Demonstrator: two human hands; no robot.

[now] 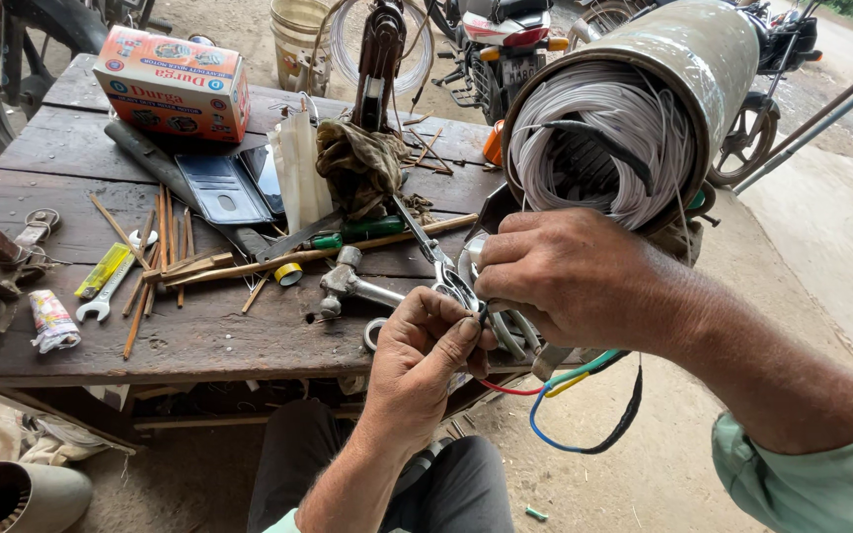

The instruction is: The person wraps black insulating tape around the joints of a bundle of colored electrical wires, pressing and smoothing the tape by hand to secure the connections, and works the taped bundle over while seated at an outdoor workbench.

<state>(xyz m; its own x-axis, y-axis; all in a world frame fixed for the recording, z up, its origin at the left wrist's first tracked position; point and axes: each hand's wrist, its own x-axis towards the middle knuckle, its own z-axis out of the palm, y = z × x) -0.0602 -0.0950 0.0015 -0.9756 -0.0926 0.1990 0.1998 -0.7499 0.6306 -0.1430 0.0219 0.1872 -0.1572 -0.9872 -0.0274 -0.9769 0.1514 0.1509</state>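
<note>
Now both hands' fingers pinch: left hand (pixel 425 347) on thin wire, right hand (pixel 557 278) beside white windings (pixel 594 148).

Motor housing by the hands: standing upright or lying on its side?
On its side. The motor housing lies roughly level, its open end facing the camera, white windings visible inside. Both the left hand and right hand work just below it.

We hold both arms forward, our hands meeting close together at chest height. Our left hand (pixel 426 345) rises from below, wrist bent back, thumb pressed against curled fingers in a pinch. Our right hand (pixel 555 281) reaches in from the right, forearm bare below a rolled green sleeve, knuckles up, fingers curled downward just above the left thumb.
</note>
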